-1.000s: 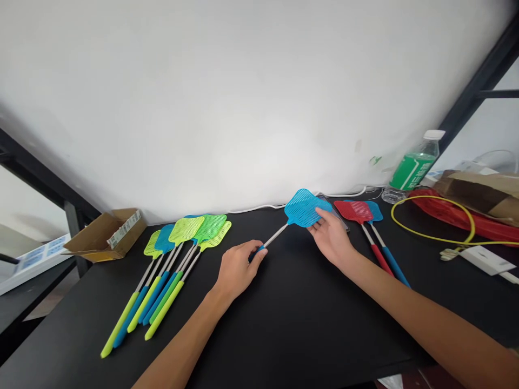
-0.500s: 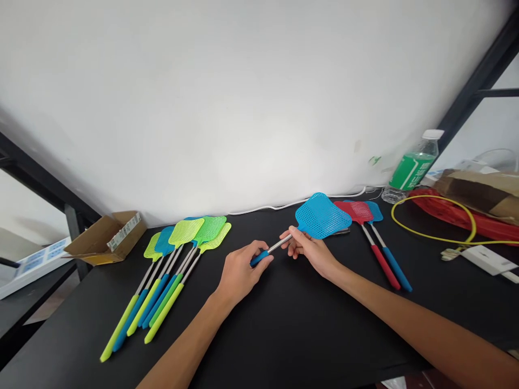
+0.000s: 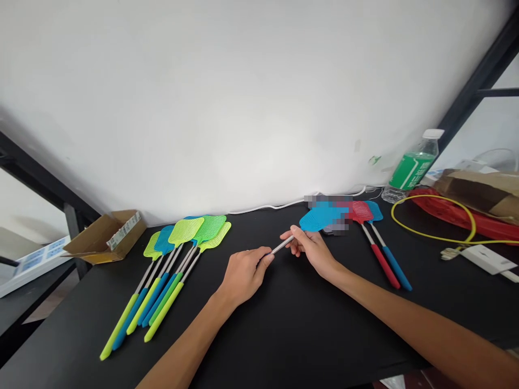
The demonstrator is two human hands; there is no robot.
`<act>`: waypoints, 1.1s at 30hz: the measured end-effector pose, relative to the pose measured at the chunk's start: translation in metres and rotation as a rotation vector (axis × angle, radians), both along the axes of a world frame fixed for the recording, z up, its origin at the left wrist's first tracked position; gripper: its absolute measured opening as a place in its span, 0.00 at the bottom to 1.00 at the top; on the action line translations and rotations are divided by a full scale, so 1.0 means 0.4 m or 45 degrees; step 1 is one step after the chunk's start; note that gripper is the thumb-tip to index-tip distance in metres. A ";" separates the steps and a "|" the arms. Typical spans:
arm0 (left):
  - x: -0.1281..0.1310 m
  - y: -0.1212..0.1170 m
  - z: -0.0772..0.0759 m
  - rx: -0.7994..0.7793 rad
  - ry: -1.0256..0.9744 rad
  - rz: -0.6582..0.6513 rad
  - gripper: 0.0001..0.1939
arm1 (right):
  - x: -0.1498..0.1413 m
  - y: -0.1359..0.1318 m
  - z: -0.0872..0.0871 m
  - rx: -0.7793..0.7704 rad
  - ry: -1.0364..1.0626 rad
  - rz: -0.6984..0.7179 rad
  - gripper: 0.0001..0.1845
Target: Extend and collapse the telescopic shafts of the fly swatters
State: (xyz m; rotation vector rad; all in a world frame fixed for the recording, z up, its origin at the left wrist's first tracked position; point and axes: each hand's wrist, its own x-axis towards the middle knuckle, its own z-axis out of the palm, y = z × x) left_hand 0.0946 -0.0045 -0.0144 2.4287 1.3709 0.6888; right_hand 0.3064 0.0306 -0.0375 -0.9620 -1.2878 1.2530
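A blue fly swatter (image 3: 320, 219) is held between both hands above the black table (image 3: 292, 324). My left hand (image 3: 243, 273) is closed around its handle end. My right hand (image 3: 310, 249) pinches the silver rod just below the blue mesh head, which tilts flat and to the right. Part of the head is blurred. To the left lies a fan of several green and blue fly swatters (image 3: 174, 259), heads toward the wall. To the right lie a red swatter (image 3: 371, 237) and a blue swatter (image 3: 387, 243) side by side.
An open cardboard box (image 3: 103, 235) sits at the table's left edge. At the back right stand a green-labelled bottle (image 3: 413, 165), a yellow cable loop (image 3: 446, 221), a white power strip (image 3: 484, 259), red material and a brown paper bag (image 3: 482, 192). A white wall rises behind.
My right hand slid from the mesh head down onto the rod. The swatter's head tipped flatter and lower, and my left hand closed further over the handle.
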 end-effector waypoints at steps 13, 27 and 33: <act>0.004 -0.002 -0.004 -0.085 -0.099 0.032 0.14 | 0.001 0.010 -0.005 -0.079 0.227 -0.027 0.28; 0.008 -0.005 0.012 -0.182 -0.090 0.018 0.23 | 0.001 0.016 -0.017 -0.063 0.256 -0.088 0.30; 0.009 -0.003 0.005 -0.385 -0.322 -0.037 0.25 | 0.000 0.012 -0.007 -0.057 0.283 -0.093 0.32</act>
